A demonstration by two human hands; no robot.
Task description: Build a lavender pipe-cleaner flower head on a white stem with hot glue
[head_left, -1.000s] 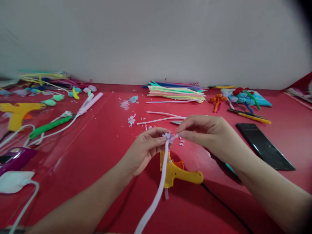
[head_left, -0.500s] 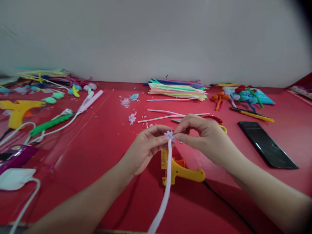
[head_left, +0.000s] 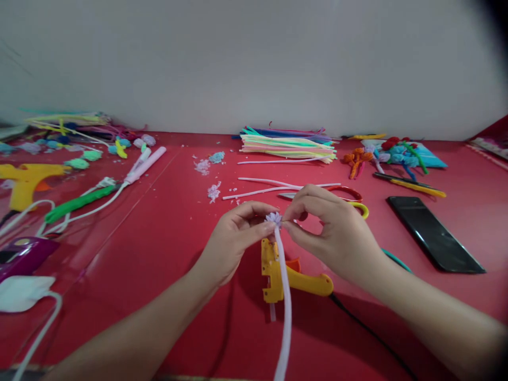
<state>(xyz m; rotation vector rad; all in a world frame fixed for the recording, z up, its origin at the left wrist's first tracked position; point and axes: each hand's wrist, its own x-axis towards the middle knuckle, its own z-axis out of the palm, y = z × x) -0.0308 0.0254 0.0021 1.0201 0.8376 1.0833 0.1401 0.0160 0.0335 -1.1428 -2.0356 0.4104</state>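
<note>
A small lilac flower [head_left: 273, 218] of fuzzy petals sits at the top of a pale lilac stem [head_left: 284, 296], which hangs down toward the bottom edge. My left hand [head_left: 234, 238] pinches the flower from the left, thumb and fingers closed near the stem's top. From the right, my right hand [head_left: 331, 225] has its thumb and index fingertips pressed together at the petals' edge. Beneath both hands lies a yellow glue gun [head_left: 305, 282] with an orange trigger, partly crossed by the stem.
Behind the hands are scissors [head_left: 349, 193], loose lilac pipe cleaners [head_left: 268, 180] and a colourful bundle [head_left: 288, 145]. A black phone [head_left: 434, 233] lies right. At left are another yellow glue gun [head_left: 24, 182], a curling iron [head_left: 145, 164] and white cables.
The stem's lower end has swung to the right. My right hand has shifted slightly, with its fingers more curled, and the flower's petals face a little more toward the camera.
</note>
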